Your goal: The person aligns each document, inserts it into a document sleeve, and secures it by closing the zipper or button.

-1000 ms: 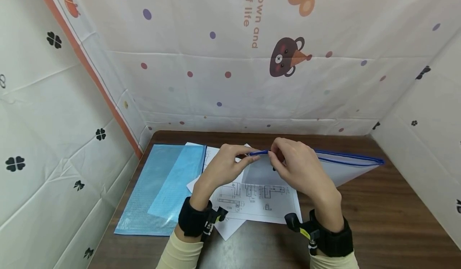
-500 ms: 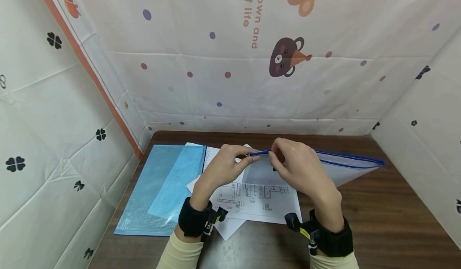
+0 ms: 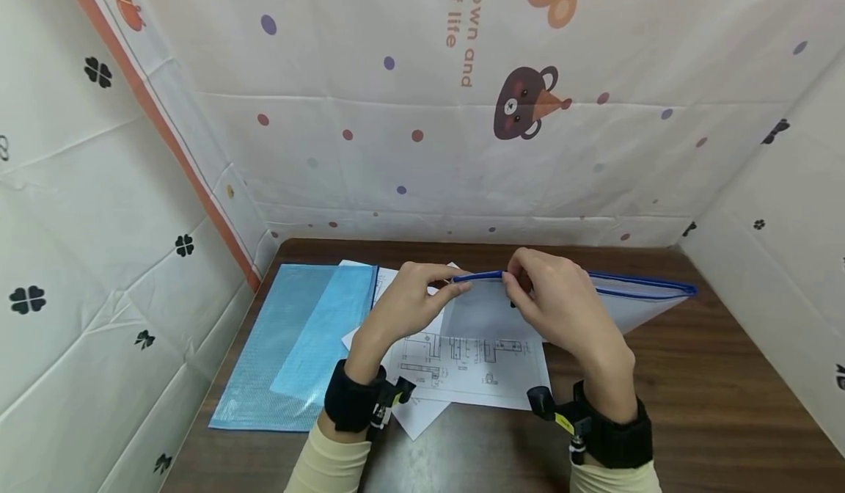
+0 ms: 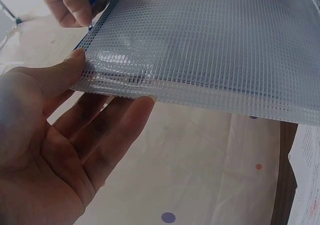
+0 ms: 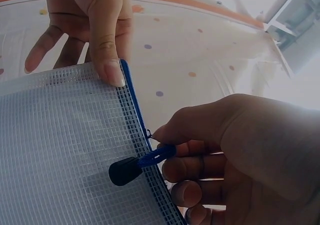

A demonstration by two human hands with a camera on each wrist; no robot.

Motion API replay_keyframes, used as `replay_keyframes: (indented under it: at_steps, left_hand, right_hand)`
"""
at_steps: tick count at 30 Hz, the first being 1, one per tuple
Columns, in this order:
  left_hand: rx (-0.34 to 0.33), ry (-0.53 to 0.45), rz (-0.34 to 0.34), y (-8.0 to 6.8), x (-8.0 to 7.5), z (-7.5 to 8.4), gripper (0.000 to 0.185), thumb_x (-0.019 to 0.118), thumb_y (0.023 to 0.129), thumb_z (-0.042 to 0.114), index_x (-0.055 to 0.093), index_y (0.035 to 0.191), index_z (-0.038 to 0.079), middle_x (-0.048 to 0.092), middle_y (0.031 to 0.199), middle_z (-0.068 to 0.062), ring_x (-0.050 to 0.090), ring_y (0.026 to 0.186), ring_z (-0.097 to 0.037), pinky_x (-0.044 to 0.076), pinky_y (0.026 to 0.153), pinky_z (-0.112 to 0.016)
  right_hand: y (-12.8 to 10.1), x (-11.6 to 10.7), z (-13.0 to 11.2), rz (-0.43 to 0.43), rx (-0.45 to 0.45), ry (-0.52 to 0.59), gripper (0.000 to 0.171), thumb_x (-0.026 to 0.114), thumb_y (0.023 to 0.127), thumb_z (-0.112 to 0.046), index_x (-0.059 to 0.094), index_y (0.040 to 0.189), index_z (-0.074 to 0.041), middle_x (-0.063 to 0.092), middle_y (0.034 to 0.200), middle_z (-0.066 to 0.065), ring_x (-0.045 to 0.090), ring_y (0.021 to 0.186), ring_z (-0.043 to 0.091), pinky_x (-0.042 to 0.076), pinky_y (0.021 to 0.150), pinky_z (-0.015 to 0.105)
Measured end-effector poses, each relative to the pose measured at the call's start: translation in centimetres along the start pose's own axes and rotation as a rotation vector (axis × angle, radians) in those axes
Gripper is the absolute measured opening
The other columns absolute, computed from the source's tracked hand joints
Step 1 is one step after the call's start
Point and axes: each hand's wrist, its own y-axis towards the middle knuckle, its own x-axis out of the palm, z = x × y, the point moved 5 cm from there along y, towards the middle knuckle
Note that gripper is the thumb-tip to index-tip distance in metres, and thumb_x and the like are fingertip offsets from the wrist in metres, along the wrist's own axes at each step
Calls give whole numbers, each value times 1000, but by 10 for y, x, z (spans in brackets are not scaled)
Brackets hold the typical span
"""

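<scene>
A clear mesh zip pouch (image 4: 200, 50) with a blue zipper (image 3: 485, 276) is held up off the table by both hands. My left hand (image 3: 411, 301) pinches its left corner, thumb on one face and fingers behind, as the left wrist view shows. At the zipper slider, my right hand (image 3: 560, 304) pinches with thumb and index finger. From the slider hangs a blue cord with a black pull tab (image 5: 125, 171). Left of the slider the zipper's edges lie together; right of the right hand the two blue edges stand apart.
On the left of the wooden table (image 3: 739, 405) lies a blue mesh zip pouch (image 3: 297, 346). Sheets with line drawings (image 3: 462, 375) overlap in the middle, below the hands. Printed cloth walls (image 3: 396, 163) enclose the table's back and sides.
My right hand has slid a little to the right along the zipper with the slider, lengthening the joined stretch. The left hand has stayed nearly in place at the corner.
</scene>
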Motion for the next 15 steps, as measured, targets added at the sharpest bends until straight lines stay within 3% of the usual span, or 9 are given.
replay_keyframes:
  at_steps: [15]
  left_hand:
    - [-28, 19, 3, -3, -3, -1, 24, 69, 106, 26, 81, 122, 14, 78, 115, 0, 73, 98, -13, 59, 82, -31]
  right_hand:
    - [-2, -3, 4, 17, -7, -5, 8, 72, 98, -10, 67, 92, -10, 56, 70, -5, 47, 59, 9, 41, 54, 30]
